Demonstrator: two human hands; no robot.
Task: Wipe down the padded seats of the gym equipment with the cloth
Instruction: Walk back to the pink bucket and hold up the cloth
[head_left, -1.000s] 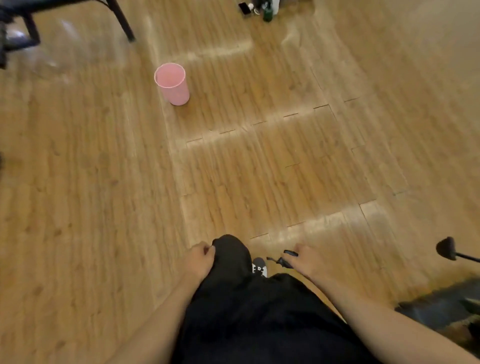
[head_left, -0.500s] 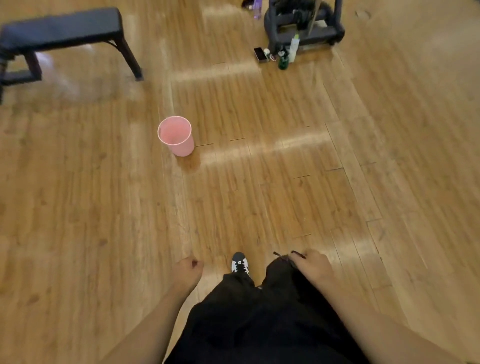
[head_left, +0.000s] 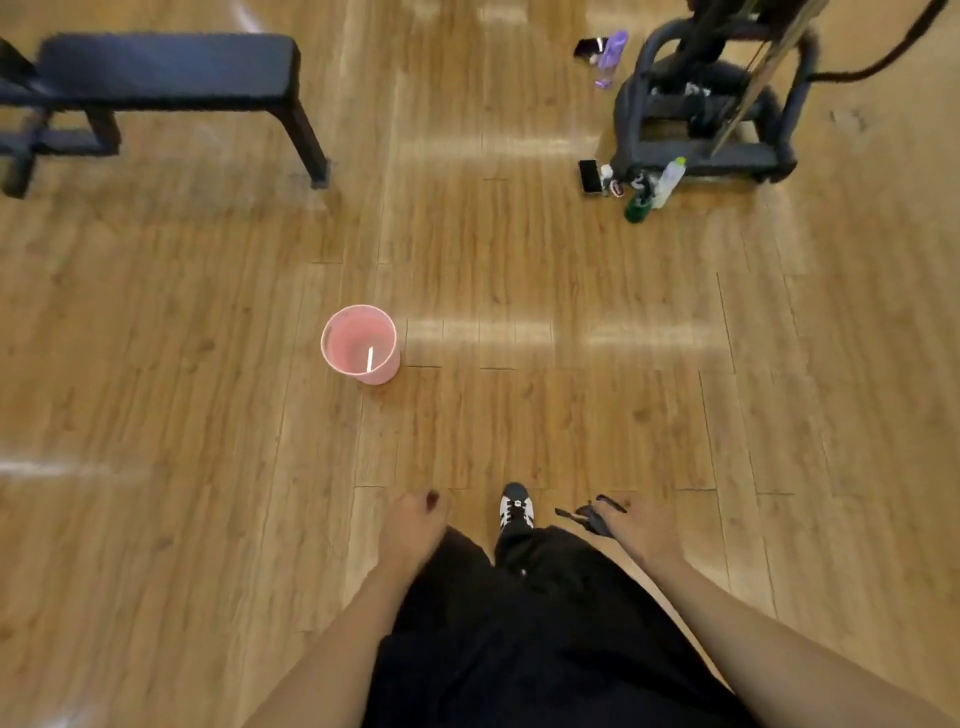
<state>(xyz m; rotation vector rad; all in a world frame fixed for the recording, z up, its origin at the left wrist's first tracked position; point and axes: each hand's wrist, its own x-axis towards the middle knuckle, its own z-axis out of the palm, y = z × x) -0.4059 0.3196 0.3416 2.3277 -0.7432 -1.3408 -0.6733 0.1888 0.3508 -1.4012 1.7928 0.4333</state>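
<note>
Right hand, lower centre: fingers pinch dark cloth. Left hand: loosely curled, empty. Risk: the lightly held cloth may slip before reaching padded bench, upper left; pink bucket is a trip hazard.

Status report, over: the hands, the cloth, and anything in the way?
Left hand idle, empty. Right hand grips dark cloth. Padded bench ahead left, untouched. Pink bucket stands between.

Left hand slack, right hand clenched
</note>
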